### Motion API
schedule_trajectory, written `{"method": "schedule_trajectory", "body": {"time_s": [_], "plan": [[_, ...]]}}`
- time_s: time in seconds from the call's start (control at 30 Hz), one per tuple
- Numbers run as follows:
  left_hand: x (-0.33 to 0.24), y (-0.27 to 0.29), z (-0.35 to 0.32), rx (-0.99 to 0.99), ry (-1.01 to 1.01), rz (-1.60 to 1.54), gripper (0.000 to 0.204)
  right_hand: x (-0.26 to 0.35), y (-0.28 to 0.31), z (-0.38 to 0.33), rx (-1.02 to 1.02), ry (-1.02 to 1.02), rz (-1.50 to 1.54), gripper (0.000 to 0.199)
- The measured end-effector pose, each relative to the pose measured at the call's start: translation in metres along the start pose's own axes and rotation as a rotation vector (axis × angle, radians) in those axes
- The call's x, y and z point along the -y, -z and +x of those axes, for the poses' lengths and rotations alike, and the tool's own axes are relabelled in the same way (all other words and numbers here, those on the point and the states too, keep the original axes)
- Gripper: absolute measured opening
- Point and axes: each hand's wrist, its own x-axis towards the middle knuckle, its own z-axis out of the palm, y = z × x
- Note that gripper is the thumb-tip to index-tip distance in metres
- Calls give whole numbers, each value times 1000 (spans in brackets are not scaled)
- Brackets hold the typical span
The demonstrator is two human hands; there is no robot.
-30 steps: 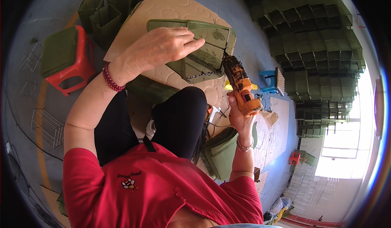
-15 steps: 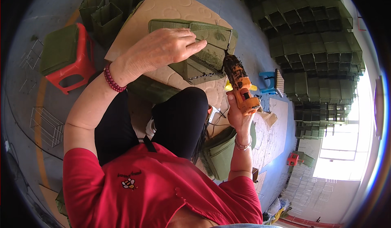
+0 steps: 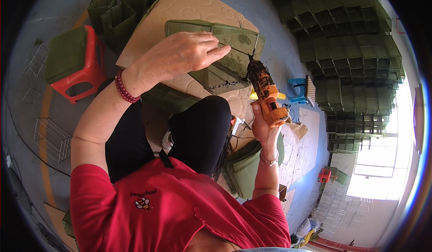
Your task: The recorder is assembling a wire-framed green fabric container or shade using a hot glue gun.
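Observation:
A green mesh box point(image 3: 229, 65) on a wire frame lies tilted in front of my knees, with dark beads of glue along its near right edge. My left hand point(image 3: 189, 50) reaches across its near left side; the fingers curl at its upper edge and the thumb stretches over the mesh, fingertips partly hidden. In my right hand point(image 3: 262, 127) is an orange glue gun point(image 3: 273, 100), its front crusted with black residue. The nozzle points at the box's right corner, touching it or very close.
Brown cardboard point(image 3: 157, 20) lies under the mesh box. A red stool point(image 3: 78, 83) with a green top stands at left, wire frames point(image 3: 53, 139) near it. A blue stool point(image 3: 297, 91) is at right, below stacked green mesh boxes point(image 3: 346, 54). A green bin point(image 3: 243, 173) sits beside my right forearm.
Both hands, the mesh box and the glue gun have shifted very slightly right in the picture. My left hand keeps its place on the box; the gun's nozzle stays at the same corner.

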Motion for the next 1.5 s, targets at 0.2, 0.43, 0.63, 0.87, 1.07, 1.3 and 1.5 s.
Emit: {"method": "schedule_trajectory", "body": {"time_s": [0.2, 0.43, 0.63, 0.87, 1.07, 1.3, 1.5], "plan": [[4, -1, -3, -33, 6, -10, 46, 1, 6, -8, -79, 54, -169, 15], [2, 2, -4, -17, 3, -22, 45, 4, 3, -13, -71, 64, -58, 13], [2, 5, -5, -29, 13, -16, 46, -4, -3, -7, -23, 26, -21, 17], [14, 15, -18, -33, 36, -41, 46, -2, 7, -27, -107, 36, 455, 51], [19, 14, -18, -37, 34, -57, 48, -131, -27, 23, -179, -256, 1057, 62], [19, 11, -12, 21, 104, -120, 52, -237, -97, 35, -160, -455, 1199, 65], [23, 11, -12, 33, 116, -178, 53, -243, -56, 18, 60, -643, 486, 71]]}}
